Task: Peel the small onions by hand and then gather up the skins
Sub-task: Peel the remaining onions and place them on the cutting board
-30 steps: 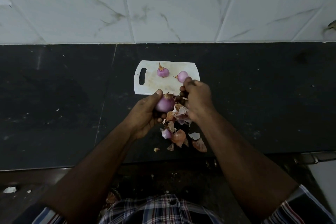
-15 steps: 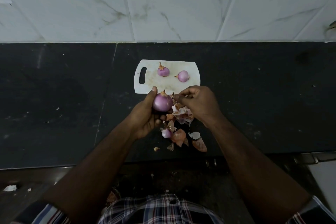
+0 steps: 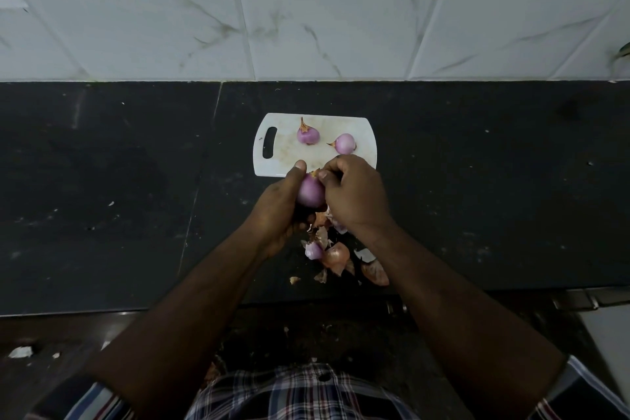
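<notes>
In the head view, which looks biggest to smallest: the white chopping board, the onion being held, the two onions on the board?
1. White plastic chopping board.
2. Purple peeled onion in hand, though nearer the camera.
3. The two small purple onions on the board: alike.

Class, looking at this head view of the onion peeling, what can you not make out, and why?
- Head view: the near side of the held onion, hidden by the left hand and right hand.
- Part of the skins, covered by the right wrist.
- The cutting board's near edge, behind both hands.
- The object at the right edge, cut off.
</notes>
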{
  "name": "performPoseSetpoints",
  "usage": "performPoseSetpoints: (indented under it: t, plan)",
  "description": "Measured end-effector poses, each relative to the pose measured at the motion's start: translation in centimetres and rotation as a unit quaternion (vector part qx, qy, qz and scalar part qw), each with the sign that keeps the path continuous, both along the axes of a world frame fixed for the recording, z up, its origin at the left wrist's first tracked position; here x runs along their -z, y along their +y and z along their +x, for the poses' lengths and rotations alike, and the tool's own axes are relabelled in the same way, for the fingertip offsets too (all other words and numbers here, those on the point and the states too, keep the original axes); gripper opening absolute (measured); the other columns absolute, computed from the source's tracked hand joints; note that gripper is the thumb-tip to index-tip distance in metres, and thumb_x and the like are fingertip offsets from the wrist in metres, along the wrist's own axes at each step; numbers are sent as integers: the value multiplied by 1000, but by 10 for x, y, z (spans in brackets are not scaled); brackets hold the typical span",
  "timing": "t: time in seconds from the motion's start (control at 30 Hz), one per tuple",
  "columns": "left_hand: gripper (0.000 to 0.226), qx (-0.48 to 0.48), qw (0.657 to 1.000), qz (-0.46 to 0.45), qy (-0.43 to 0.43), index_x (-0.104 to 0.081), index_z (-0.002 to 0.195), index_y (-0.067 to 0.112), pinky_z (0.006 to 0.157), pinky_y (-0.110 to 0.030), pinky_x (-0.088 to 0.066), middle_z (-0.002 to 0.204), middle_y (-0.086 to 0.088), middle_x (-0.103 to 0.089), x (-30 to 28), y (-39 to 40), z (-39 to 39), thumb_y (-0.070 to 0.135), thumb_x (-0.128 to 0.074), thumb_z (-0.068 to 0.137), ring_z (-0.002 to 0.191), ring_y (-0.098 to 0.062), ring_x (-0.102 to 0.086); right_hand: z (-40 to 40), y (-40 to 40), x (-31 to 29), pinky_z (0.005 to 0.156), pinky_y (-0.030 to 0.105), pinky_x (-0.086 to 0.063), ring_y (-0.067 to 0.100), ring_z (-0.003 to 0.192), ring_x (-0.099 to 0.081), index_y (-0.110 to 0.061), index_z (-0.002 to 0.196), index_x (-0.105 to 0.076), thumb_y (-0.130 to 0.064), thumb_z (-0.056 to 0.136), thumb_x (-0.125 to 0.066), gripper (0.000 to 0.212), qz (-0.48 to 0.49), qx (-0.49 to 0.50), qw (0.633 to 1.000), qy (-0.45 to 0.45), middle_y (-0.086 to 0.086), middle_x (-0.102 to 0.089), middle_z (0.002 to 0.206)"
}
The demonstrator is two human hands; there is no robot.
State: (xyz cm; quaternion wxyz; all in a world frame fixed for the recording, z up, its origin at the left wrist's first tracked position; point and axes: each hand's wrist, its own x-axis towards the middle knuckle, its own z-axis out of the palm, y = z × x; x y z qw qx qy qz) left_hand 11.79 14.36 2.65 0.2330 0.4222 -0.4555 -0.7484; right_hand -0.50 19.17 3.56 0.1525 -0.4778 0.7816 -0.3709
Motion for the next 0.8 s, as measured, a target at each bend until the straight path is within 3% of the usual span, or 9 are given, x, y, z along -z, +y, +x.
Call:
performPoseSetpoints:
  t: [0.1, 0.2, 0.33, 0.4, 0.47, 0.53, 0.6, 0.7, 0.8]
  plan:
    - [50, -17, 1000, 5, 0, -68, 100, 10, 44, -22, -39, 73, -9, -64, -1, -1, -1, 55, -45, 101, 50, -17, -50, 7, 1, 8, 75, 31, -38, 19, 87, -51, -12, 91, -56, -20, 99, -49, 13, 2, 2, 1000, 11, 6, -58, 97]
    - [53, -28, 999, 16, -11, -68, 105, 9, 49, -25, -40, 80, -12, -69, -1, -5, 2, 57, -47, 100, 51, -16, -53, -1, 5, 5, 67, 31, -38, 19, 75, -55, -15, 79, -52, -29, 101, -46, 27, 8, 33, 997, -73, 2, -60, 80]
    - [58, -12, 999, 24, -23, -67, 108, 8, 44, -23, -38, 77, -13, -69, -2, -4, 3, 60, -44, 100, 49, -16, -53, -17, 8, -2, 59, 30, -40, 12, 60, -55, -11, 68, -57, -42, 96, -58, 42, -10, 34, 995, -90, 1, -60, 62]
    - [62, -1, 999, 21, -29, -67, 105, 6, 43, -22, -37, 73, -14, -68, -1, -2, 0, 63, -41, 99, 48, -18, -52, -17, 6, -2, 66, 28, -51, 7, 68, -64, -15, 78, -70, -43, 91, -66, 31, -21, -2, 992, -123, -4, -69, 71]
    - [65, 3, 999, 11, -37, -68, 101, 6, 48, -24, -38, 74, -15, -68, 0, -1, -3, 65, -40, 98, 49, -18, -53, -12, 5, 1, 87, 29, -56, 3, 92, -68, -22, 104, -76, -33, 90, -71, 19, -12, -67, 985, -156, -9, -75, 96]
    - [65, 12, 1000, -11, -27, -69, 104, 4, 53, -27, -41, 83, -17, -70, 2, -4, 0, 61, -38, 100, 54, -18, -56, -12, 5, 5, 92, 35, -57, 7, 98, -70, -19, 106, -77, -20, 90, -72, 17, -42, -62, 982, -173, -7, -76, 101]
    - [52, 42, 999, -27, 12, -67, 114, 0, 55, -27, -46, 95, -16, -73, 4, -8, 6, 44, -42, 105, 63, -17, -62, -17, 3, 4, 88, 41, -60, 14, 91, -73, -14, 98, -78, -14, 89, -72, 11, -76, 20, 959, -273, -3, -78, 93]
    - [19, 65, 994, -87, 22, -69, 111, 2, 58, -23, -54, 93, -11, -76, 5, -10, 14, 9, -53, 102, 72, -18, -67, -24, 2, 1, 83, 44, -61, 23, 89, -75, -10, 95, -77, -12, 91, -70, 9, -81, 99, 881, -455, 5, -78, 92]
    - [14, 32, 986, -161, -32, -71, 105, 2, 57, -27, -56, 89, -19, -75, 1, -10, 11, 6, -60, 98, 73, -28, -65, -23, 4, -2, 77, 40, -62, 23, 88, -75, -9, 95, -76, -10, 92, -67, 9, -82, 116, 856, -497, 6, -77, 92]
